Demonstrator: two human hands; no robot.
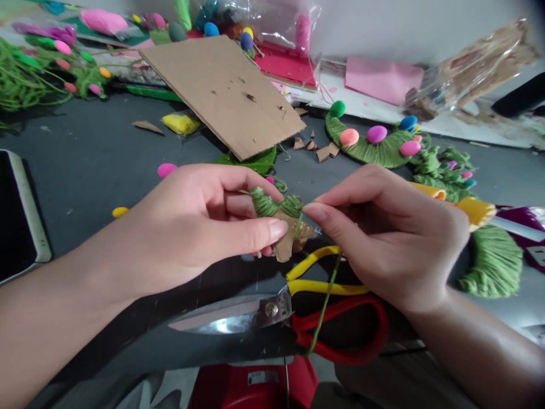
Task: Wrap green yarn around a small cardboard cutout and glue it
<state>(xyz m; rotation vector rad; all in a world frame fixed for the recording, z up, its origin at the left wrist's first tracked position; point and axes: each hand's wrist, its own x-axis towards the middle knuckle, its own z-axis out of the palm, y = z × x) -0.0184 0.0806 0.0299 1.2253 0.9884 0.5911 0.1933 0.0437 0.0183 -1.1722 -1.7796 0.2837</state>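
Observation:
My left hand (204,218) pinches a small cardboard cutout (284,241) between thumb and fingers. Green yarn (264,203) is wrapped round its upper lobes, while its lower points show bare cardboard. Close on the right, the thumb and forefinger of my right hand (383,233) are pinched together on the green yarn beside the cutout. A loose length of that yarn (326,307) hangs below the right hand, across the scissors. Under both hands lie scissors (272,309) with one red and one yellow handle, blades pointing left.
A cardboard sheet (230,94) lies behind the hands. To its right is a yarn-wrapped crescent (370,145) with coloured balls; another wrapped piece (491,264) lies at right. A phone (21,216) is at left, near a green yarn heap (21,79). Cardboard scraps (327,152) and a glue gun (517,227) are also about.

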